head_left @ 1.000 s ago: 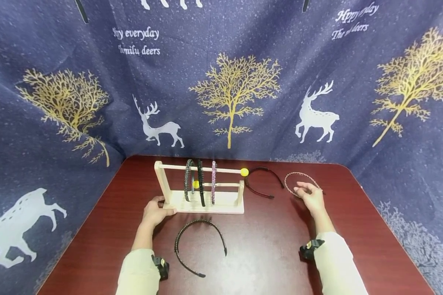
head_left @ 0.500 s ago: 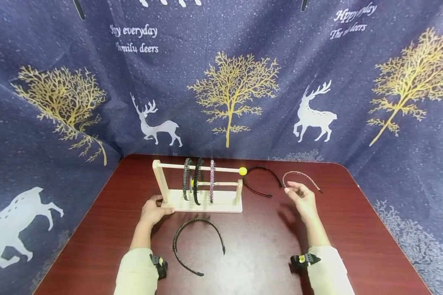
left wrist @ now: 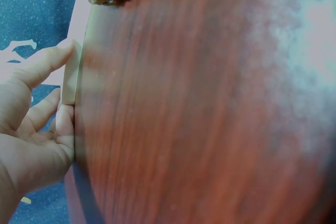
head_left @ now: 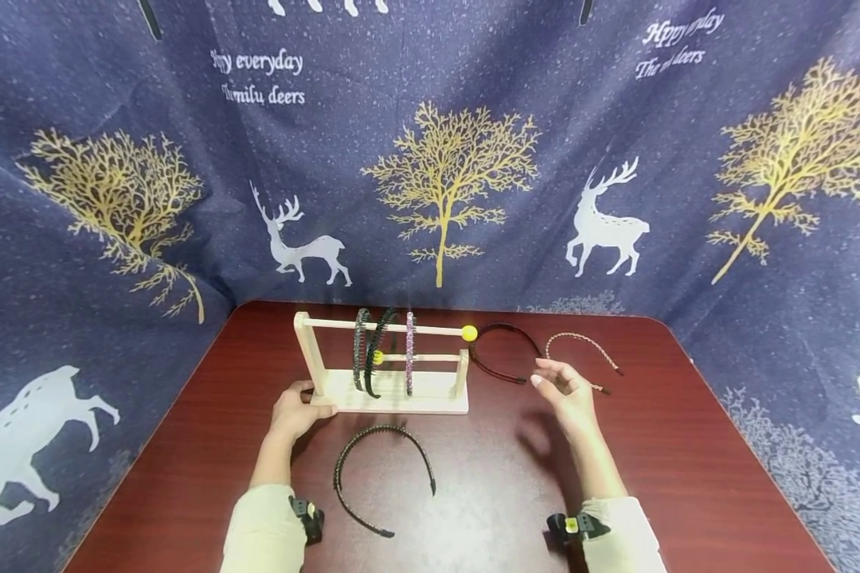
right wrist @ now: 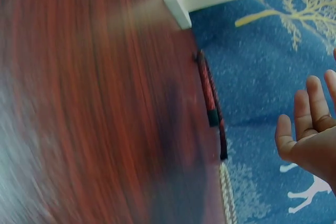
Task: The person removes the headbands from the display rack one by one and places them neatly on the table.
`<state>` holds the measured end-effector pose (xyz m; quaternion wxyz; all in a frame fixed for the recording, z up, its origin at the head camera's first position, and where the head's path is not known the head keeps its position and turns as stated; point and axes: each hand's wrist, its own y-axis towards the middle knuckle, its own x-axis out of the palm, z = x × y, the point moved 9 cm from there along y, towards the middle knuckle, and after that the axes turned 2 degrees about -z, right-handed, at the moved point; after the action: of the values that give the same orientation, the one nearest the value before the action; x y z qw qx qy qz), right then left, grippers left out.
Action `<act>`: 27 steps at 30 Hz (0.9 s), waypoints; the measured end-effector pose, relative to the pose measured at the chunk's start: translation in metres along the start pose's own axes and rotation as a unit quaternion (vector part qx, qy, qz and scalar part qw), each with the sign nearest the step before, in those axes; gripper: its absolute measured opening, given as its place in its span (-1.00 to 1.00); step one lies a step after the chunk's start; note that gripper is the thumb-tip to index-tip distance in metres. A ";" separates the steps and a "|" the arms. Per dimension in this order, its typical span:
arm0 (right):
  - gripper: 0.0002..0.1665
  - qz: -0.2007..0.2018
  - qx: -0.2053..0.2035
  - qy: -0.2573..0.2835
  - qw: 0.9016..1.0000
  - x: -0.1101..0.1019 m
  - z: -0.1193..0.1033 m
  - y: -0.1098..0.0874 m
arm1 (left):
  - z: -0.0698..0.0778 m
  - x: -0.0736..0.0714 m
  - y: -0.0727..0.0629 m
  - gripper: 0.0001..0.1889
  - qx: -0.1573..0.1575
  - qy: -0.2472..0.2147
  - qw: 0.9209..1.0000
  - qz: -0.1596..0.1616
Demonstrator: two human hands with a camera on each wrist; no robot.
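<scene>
A pale wooden headband rack (head_left: pixel 430 404) stands on the table, and my left hand (head_left: pixel 294 414) grips its base at the left front corner. In the left wrist view the thumb and fingers pinch the base edge (left wrist: pixel 71 80). On the upper rod hang a dark spiky headband (head_left: pixel 359 350), a black one (head_left: pixel 374 362) tilted beside it, and a pink glittery one (head_left: pixel 410 358). My right hand (head_left: pixel 569 398) hovers empty with loosely bent fingers. Near it lie a dark red headband (head_left: pixel 498 373) and a light braided headband (head_left: pixel 595 344), partly hidden behind the hand.
Another dark headband (head_left: pixel 338 469) lies in front of the rack. Yellow balls cap the rods, one (head_left: pixel 469 333) sticking out at the right. A blue patterned cloth (head_left: pixel 509 263) hangs behind the reddish-brown table (head_left: pixel 688 446).
My right hand has moved left and nearer, away from the braided headband. The black headband on the rod has swung to a leftward tilt. My left hand stays on the base.
</scene>
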<state>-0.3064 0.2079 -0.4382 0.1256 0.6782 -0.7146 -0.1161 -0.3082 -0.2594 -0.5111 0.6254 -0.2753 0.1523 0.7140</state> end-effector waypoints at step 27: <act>-0.60 -0.115 -0.022 0.026 0.993 0.088 -0.016 -0.014 | -0.001 0.001 0.000 -0.24 0.004 -0.007 1.000 0.000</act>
<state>-0.2920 0.1195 -0.4256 0.1444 0.7556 -0.6260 -0.1278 -0.3084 -0.2597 -0.5123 0.6274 -0.2675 0.1505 0.7156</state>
